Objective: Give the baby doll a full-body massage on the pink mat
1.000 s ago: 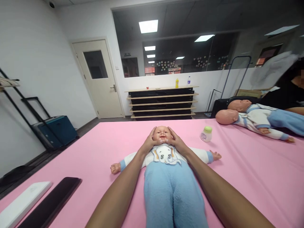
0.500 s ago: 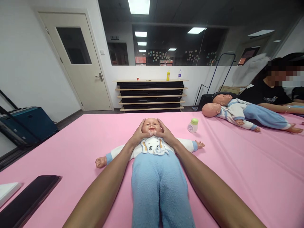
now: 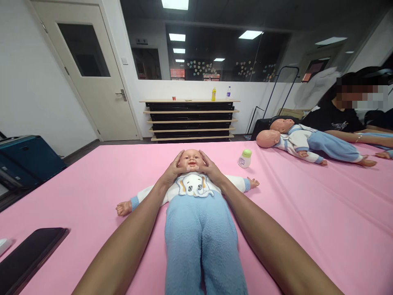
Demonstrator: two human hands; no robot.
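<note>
A baby doll (image 3: 201, 221) lies on its back in front of me, arms spread, in blue fleece trousers and a white top with an elephant face. My left hand (image 3: 175, 170) cups one side of its head, fingers along the cheek and temple. On the other side my right hand (image 3: 211, 169) does the same. Both thumbs lie across the chin just below the mouth, their tips close together. A small white bottle with a green cap (image 3: 245, 159) stands on the pink table cover (image 3: 101, 180), to the right of the doll's head.
A black phone (image 3: 33, 254) lies at the near left, with part of a white object (image 3: 4, 245) beside it. Two more dolls (image 3: 294, 139) lie at the right near a person in black (image 3: 336, 119). A teal suitcase (image 3: 30, 159) stands left of the table.
The camera has turned slightly, so the scene sits a little further left and higher. My thumbs have shifted slightly on the doll's chin, while both hands stay around its head.
</note>
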